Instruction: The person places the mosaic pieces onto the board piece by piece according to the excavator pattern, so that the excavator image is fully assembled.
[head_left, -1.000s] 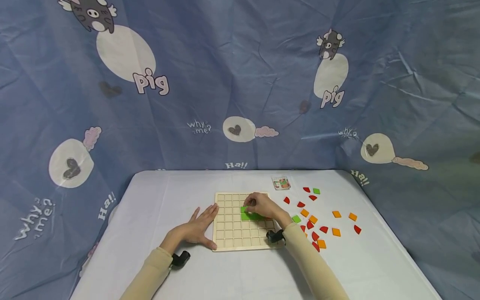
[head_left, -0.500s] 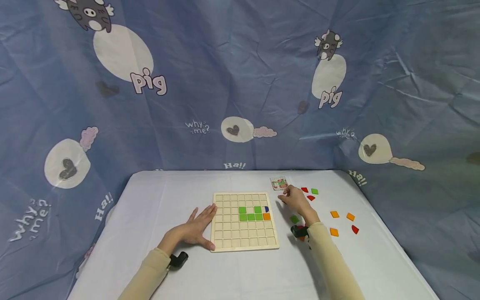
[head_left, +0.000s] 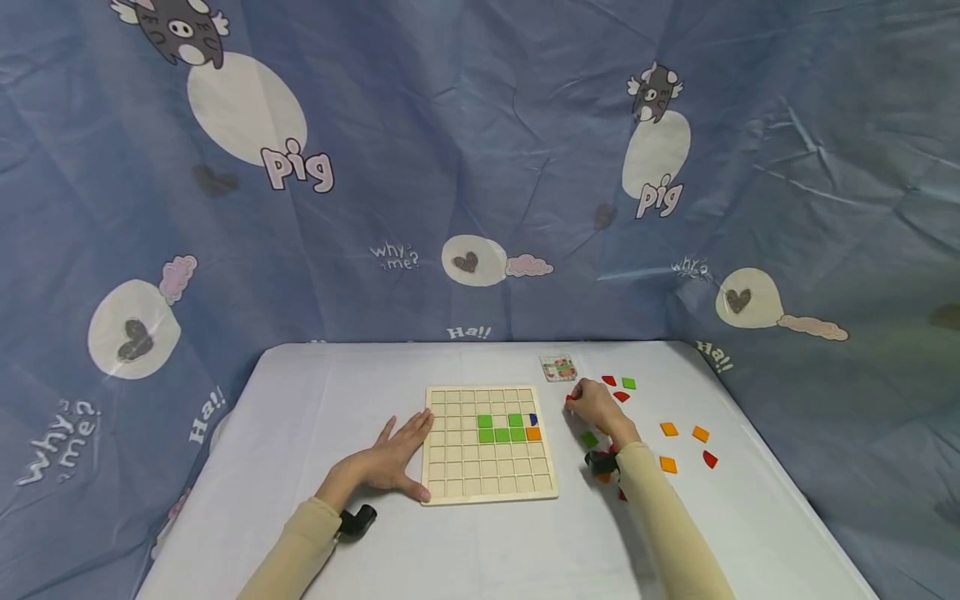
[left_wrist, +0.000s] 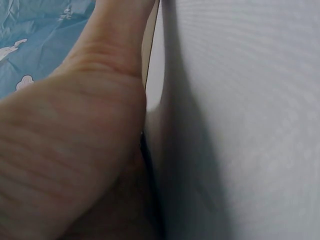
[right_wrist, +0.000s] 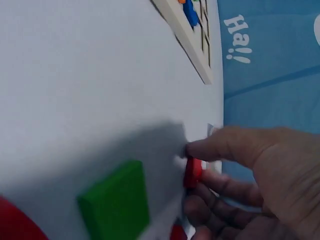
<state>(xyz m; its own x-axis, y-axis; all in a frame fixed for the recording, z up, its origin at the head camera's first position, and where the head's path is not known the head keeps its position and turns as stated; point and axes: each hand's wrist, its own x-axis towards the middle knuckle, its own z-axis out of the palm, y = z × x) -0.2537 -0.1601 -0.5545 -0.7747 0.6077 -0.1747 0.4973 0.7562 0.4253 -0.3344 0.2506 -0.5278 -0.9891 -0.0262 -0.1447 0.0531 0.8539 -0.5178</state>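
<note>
On the wooden grid board [head_left: 491,482], seven cells are filled: five green squares [head_left: 502,435], an orange square [head_left: 533,434] and a blue half-round piece [head_left: 533,420]. The left hand [head_left: 390,461] lies spread against the board's left edge; off its right side, the right hand [head_left: 598,407] pinches a red wedge [right_wrist: 193,172]. Other red wedges [head_left: 709,459], loose orange squares [head_left: 668,465] and loose green squares [head_left: 628,383] lie unplaced on the white table [head_left: 480,550].

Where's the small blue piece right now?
In the head view, the blue piece lies in the rightmost column of the wooden board, just beyond the orange tile and right of a green tile.
</note>
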